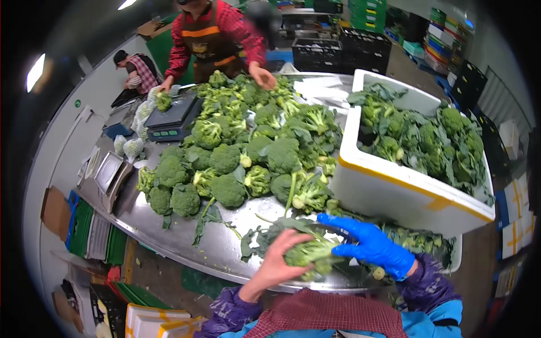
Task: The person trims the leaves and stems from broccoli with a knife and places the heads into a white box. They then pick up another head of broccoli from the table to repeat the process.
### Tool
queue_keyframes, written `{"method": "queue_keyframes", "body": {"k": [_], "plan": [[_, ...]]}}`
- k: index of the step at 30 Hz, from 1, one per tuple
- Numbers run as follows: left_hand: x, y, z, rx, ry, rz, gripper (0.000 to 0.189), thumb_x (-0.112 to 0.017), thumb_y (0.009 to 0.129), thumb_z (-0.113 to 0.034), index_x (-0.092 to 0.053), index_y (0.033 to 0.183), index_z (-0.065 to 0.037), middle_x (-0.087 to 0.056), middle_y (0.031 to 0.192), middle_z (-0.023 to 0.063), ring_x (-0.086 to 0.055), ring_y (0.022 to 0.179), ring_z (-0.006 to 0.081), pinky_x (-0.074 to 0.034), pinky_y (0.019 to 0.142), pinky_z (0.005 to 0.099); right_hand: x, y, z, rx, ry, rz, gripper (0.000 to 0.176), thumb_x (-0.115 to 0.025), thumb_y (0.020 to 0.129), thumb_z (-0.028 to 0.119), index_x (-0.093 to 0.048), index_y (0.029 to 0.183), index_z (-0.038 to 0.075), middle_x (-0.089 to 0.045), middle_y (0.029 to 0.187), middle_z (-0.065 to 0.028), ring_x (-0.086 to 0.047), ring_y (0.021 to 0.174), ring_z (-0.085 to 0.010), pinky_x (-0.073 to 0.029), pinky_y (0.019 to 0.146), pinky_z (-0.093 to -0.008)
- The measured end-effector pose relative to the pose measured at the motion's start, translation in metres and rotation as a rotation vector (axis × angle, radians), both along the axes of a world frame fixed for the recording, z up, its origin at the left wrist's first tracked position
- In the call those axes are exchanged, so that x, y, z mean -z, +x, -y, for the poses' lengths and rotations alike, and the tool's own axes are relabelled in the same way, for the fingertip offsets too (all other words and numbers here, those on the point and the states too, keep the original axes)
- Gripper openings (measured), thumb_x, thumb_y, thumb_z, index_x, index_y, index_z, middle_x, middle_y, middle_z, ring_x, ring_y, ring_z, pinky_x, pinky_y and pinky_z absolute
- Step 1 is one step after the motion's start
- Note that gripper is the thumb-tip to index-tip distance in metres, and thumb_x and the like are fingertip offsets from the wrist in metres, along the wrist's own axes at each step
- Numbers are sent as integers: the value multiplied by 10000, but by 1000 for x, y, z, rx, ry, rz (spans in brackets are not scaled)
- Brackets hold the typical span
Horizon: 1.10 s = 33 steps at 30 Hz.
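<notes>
Bare and curled, my left hand [282,262] grips a broccoli head [311,254] above the near edge of the metal table [225,260]. On my right hand [375,245] is a blue glove; its fingers and thumb are spread beside the broccoli's stalk end. A dark narrow strip shows under the gloved fingers, but I cannot make out what it is. Loose broccoli leaves [276,231] lie just beyond my left hand. Farther across the table is a large pile of broccoli heads [228,158].
A white foam box [406,194] holding leafy broccoli stands tilted at right. Leaf trimmings [417,239] lie in a container below it. Across the table, a co-worker [217,42] holds broccoli beside a scale [173,117]. Netted heads [134,147] sit at left; another person [138,73] is behind.
</notes>
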State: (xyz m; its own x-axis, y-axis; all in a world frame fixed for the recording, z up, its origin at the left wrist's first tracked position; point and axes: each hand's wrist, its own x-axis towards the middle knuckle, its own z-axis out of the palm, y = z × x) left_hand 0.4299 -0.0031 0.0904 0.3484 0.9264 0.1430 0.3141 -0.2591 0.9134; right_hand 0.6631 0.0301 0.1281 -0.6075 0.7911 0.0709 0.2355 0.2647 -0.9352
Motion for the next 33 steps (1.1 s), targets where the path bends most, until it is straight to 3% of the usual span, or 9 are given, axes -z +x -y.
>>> {"method": "queue_keyframes", "body": {"k": [7,11,16,19,23,26,27,31,33], "plan": [[13,12,-7,16,-10,-12,548,-752,643,-209,-565,1157,-169,-472,1205,151,-436,1166,288,-364,962,364,-4,4,-1,255,-341,315,335,-680,773,305,-623,943,21,-615,692,-41,-546,608,-84,-442,580,-250],[23,10,-27,-176,69,-38,537,-724,637,-184,-559,1146,-144,-495,1150,144,-458,1113,298,-362,959,362,18,17,-7,358,-257,236,285,-699,761,254,-632,897,13,-608,671,-44,-531,610,-67,-440,584,-242],[8,-32,-92,-365,-368,718,493,-685,746,-115,-485,1196,-89,-483,1172,96,-468,1099,219,-468,845,315,4,30,-4,437,-402,77,218,-693,773,192,-646,903,22,-581,689,11,-494,617,-50,-403,552,-210],[-35,-56,-120,-397,-372,928,797,-663,768,-207,-152,1378,-175,-223,1343,194,-395,1146,363,-448,837,541,2,42,-4,406,-394,148,247,-669,797,226,-641,940,27,-604,716,-4,-517,640,-52,-422,569,-214],[-37,-52,-120,-375,-153,917,685,-552,857,-295,-152,1396,-163,-215,1385,213,-388,1185,412,-412,928,481,-5,63,-1,291,-304,99,366,-598,834,337,-606,1037,33,-635,777,-71,-540,677,-105,-450,635,-274],[-2,-58,-124,-314,-372,868,602,-486,884,-352,-228,1394,-164,-206,1429,173,-370,1219,374,-360,970,466,-14,82,-2,248,-325,73,331,-584,848,329,-598,969,21,-599,774,-37,-538,676,-117,-451,621,-283],[-5,-46,-114,-360,-427,878,553,-524,876,-291,-305,1347,-103,-347,1352,165,-457,1136,336,-407,927,441,-23,91,-3,212,-476,-18,324,-589,844,319,-600,995,33,-597,806,-30,-536,678,-107,-454,629,-265],[8,-37,-91,-338,-601,626,589,-541,857,-310,-323,1356,-84,-306,1396,148,-278,1284,330,-262,1030,481,-72,157,-14,351,-245,-9,292,-627,834,300,-628,1016,73,-634,825,-15,-564,698,-66,-459,605,-217],[17,-30,-80,-400,-621,600,612,-554,850,-274,-301,1356,-42,-288,1401,168,-303,1275,323,-310,1016,451,-104,200,-31,612,-201,121,288,-660,796,309,-639,1004,110,-613,784,11,-544,652,-63,-420,531,-205]]}}
